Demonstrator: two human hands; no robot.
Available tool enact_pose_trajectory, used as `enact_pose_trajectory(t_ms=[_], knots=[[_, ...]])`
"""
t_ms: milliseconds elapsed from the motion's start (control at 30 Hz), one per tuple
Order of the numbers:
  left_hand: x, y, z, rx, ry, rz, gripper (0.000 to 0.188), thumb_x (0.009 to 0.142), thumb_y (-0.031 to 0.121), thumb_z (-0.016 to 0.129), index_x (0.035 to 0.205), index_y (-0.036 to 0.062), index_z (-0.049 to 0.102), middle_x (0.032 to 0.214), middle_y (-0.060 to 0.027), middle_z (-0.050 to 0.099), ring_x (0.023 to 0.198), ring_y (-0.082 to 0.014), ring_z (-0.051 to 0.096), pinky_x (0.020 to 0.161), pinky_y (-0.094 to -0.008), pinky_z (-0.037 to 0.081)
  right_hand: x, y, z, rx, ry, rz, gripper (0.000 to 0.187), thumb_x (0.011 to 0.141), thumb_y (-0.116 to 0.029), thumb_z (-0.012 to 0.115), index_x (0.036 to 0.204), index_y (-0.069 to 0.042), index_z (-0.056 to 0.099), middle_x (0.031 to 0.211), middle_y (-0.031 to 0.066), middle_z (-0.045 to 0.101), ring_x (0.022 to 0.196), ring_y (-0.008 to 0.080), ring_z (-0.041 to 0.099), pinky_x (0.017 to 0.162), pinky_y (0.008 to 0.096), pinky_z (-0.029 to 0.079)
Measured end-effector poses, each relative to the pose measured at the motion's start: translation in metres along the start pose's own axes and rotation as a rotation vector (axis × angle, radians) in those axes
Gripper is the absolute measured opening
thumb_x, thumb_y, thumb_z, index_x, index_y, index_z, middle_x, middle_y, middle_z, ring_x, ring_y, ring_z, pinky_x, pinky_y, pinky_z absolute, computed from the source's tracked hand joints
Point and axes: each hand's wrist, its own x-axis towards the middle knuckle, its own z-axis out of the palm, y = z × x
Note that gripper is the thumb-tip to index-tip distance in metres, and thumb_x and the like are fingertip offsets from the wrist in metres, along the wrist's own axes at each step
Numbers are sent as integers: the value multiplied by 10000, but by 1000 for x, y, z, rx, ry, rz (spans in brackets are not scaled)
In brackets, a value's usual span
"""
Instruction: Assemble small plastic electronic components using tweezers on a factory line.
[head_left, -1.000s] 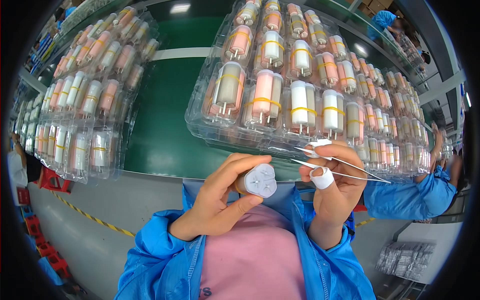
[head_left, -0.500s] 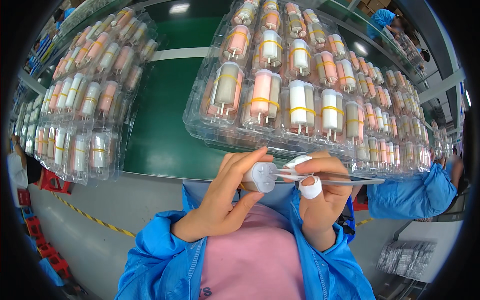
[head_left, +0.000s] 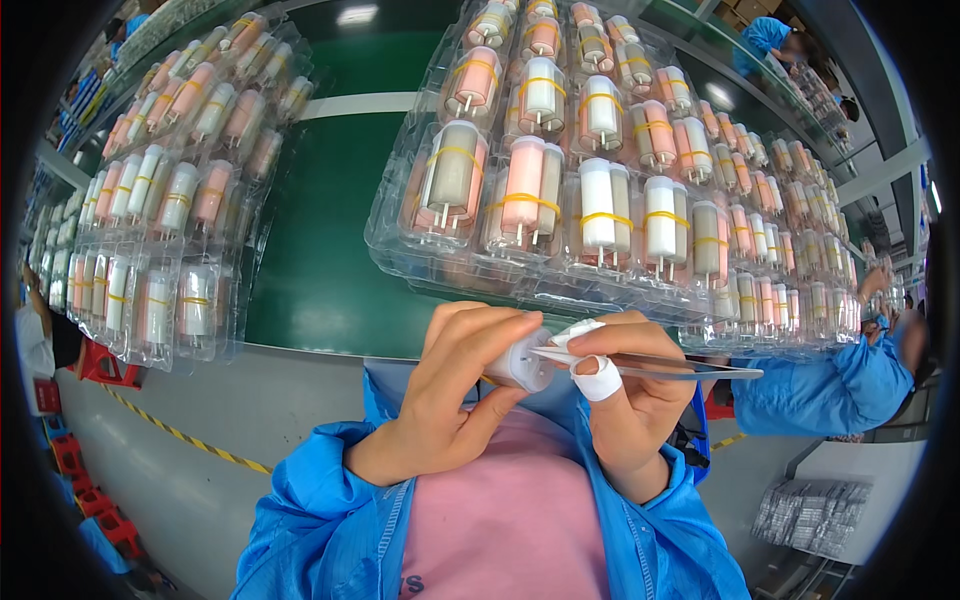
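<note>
My left hand [head_left: 440,405] is wrapped round a bundle of plastic cylinders [head_left: 522,366], its whitish, translucent end turned toward my right side. A bit of yellow band shows under the fingers; the rest of the bundle is hidden by the hand. Between thumb and fingers my right hand [head_left: 635,410] grips metal tweezers [head_left: 705,369]. Their tips meet the bundle's end face; whether they pinch anything there is too small to tell. White wraps [head_left: 597,379] cover the thumb and a fingertip of that hand.
Ahead, stacked clear plastic trays [head_left: 400,245] hold banded pink, white and grey cylinders with metal pins. More loaded trays [head_left: 160,345] stand at left on the green tabletop [head_left: 320,290]. A blue-sleeved co-worker [head_left: 820,395] sits at right. Red stools [head_left: 110,368] stand on the floor at left.
My right hand has shifted slightly left and brought the tweezers' tips closer to the bundle. The bundle's end has tilted a little; the co-worker's hand at right has risen.
</note>
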Motion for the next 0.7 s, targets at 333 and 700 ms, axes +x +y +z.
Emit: enact_pose_trajectory(t_ms=[333,700], knots=[[1,1,1,2,-8,10,510,702,0,662,1190,-44,520,1130,-168,551,1012,-305,482,866,-367,406,-1,6,-3,81,-2,-24,103,756,37,672,856,43,648,825,140,651,752,181,617,651,261,493],[2,2,2,5,-10,-2,550,660,-16,671,1193,-29,539,1121,-166,544,961,-320,494,833,-380,420,2,7,-5,-10,-32,-44,101,757,33,672,856,36,653,819,131,650,725,179,619,627,260,490]])
